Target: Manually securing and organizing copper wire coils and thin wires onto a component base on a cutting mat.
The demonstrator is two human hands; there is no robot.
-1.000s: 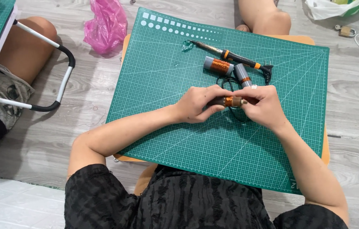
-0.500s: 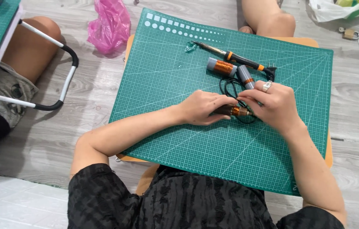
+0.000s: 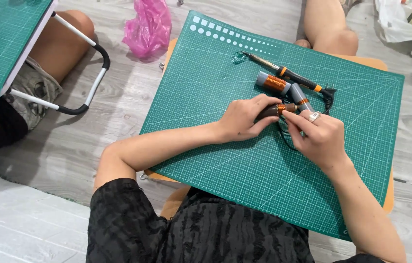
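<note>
Grey plank floor; green cutting mat (image 3: 245, 195) on a low orange table. Left hand (image 3: 242, 118) is closed around a dark cylinder with copper winding (image 3: 275, 110), held just above the mat near its middle. Right hand (image 3: 319, 136) pinches at the coil end, fingertips nearly shut on it. Versus half a second ago, both hands sit much as they did, right fingers shifted slightly along the winding: fine handling continues. A second wound coil (image 3: 275, 83) and a soldering iron (image 3: 289, 74) lie just beyond, untouched.

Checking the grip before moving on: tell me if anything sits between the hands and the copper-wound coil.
Nothing visible does. The left hand and right hand both already hold the coil directly, above the green cutting mat.
</note>
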